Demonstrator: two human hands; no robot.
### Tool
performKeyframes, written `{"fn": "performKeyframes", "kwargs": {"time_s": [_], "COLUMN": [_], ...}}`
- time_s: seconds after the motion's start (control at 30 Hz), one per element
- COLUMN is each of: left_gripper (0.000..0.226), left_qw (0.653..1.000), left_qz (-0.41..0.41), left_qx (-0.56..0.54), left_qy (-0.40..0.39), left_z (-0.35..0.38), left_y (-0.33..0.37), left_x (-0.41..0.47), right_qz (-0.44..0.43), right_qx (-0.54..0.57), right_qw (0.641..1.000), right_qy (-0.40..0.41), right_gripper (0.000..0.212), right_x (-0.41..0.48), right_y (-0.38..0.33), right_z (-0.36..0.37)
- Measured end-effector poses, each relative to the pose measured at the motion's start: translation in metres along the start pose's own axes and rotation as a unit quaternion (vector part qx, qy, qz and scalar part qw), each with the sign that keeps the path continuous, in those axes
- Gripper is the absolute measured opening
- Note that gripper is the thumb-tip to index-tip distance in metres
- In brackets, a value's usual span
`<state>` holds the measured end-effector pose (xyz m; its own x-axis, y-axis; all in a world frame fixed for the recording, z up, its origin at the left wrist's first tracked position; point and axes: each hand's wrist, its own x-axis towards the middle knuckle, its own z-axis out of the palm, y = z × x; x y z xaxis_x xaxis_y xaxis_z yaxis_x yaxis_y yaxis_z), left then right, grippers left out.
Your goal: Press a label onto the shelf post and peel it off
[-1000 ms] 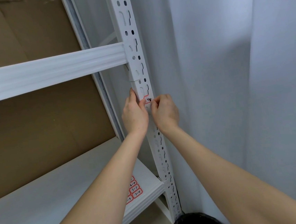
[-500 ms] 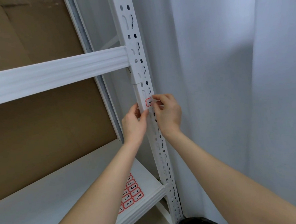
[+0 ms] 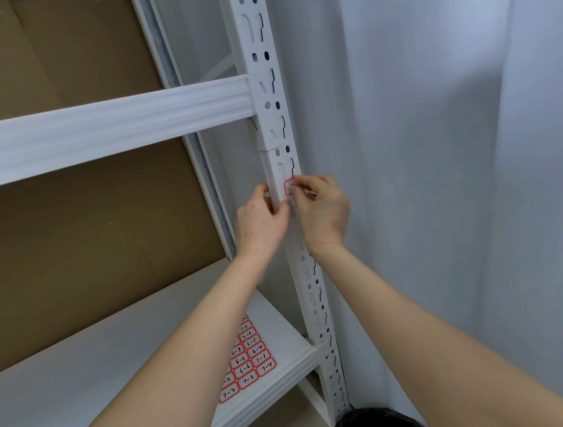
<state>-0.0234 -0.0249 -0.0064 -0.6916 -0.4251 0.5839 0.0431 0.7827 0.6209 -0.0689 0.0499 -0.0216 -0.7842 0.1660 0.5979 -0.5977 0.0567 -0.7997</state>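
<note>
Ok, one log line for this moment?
right hand pinches label on upright | left hand grips upright | label sheet on shelf

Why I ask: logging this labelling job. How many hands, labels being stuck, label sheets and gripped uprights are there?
Hands: 2 (left hand, right hand)
Red-bordered label: 1
Label sheet: 1
Slotted upright: 1
Total: 5

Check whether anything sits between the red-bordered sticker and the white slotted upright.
Nothing visible does. The right hand pinches the small red-bordered label sticker against the white perforated metal upright, while the left hand grips the post beside it.
</note>
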Motion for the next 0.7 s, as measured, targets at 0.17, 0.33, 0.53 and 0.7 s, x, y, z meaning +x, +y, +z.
{"fn": "performKeyframes", "kwargs": {"time_s": [0.17,0.33,0.53,0.7], "left_gripper": [0.023,0.026,0.026,0.025], "left_qw": [1.0,0.999,0.998,0.997], "left_qz": [0.019,0.038,0.043,0.043], "left_qx": [0.001,0.02,0.035,0.052], "left_qy": [0.003,0.009,0.019,0.023], "left_z": [0.0002,0.0013,0.0031,0.0054], "left_y": [-0.0003,-0.0013,-0.003,-0.0055], "left_x": [0.0038,0.0025,0.0029,0.0044], "right_qz": [-0.015,-0.006,-0.004,-0.004], "right_qx": [-0.014,-0.024,-0.031,-0.027], "right_qw": [1.0,1.0,0.999,1.0], "right_qy": [-0.001,-0.003,-0.012,-0.003], "right_gripper": [0.01,0.009,0.015,0.011], "right_x": [-0.0008,0.0015,0.0021,0.0013], "right_y": [-0.0022,-0.0031,0.0005,-0.0013], "right_z": [-0.0019,-0.0011,-0.0014,-0.0022]}}
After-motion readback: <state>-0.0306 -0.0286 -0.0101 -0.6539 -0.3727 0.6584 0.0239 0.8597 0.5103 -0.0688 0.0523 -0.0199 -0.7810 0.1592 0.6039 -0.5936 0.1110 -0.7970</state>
